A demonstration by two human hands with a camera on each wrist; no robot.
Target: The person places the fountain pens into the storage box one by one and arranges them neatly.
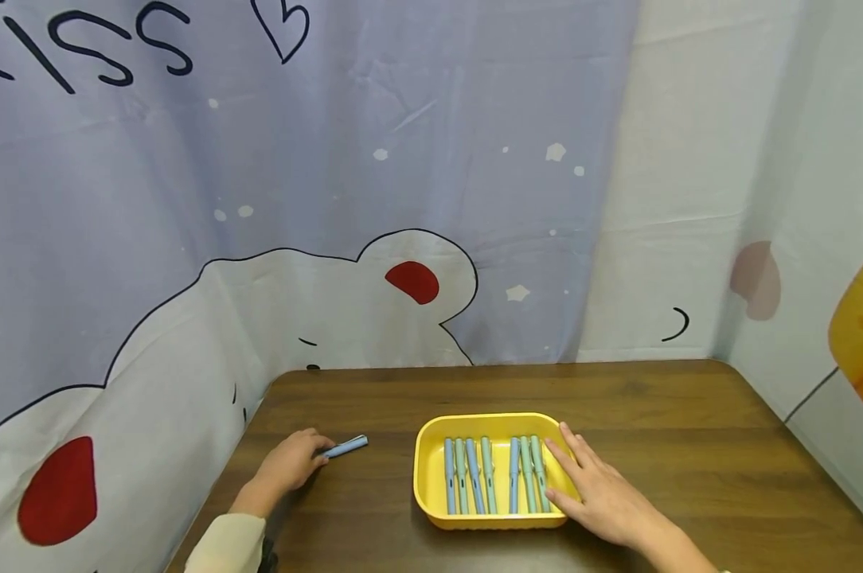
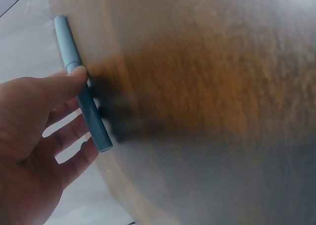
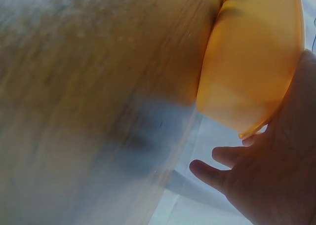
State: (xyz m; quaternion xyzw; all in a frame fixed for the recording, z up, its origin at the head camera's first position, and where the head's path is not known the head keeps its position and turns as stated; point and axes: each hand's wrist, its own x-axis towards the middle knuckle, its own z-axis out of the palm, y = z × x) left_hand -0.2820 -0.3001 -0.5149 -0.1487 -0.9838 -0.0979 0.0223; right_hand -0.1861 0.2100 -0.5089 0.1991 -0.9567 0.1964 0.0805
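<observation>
My left hand (image 1: 291, 463) is at the left part of the table, pinching a blue pen (image 1: 349, 446) whose capped end points right. In the left wrist view, the thumb presses on the middle of the pen (image 2: 93, 114), with the other fingers behind it. A yellow tray (image 1: 499, 522) stands in the middle, holding several blue and green pens (image 1: 488, 476) side by side, with a gap between two groups. My right hand (image 1: 611, 500) rests against the tray's right rim, fingers extended; in the right wrist view it lies along the tray's edge (image 3: 252, 52).
The brown wooden table (image 1: 374, 394) has rounded far corners. A printed curtain (image 1: 317, 159) hangs behind it and along both sides, close to the table's edges.
</observation>
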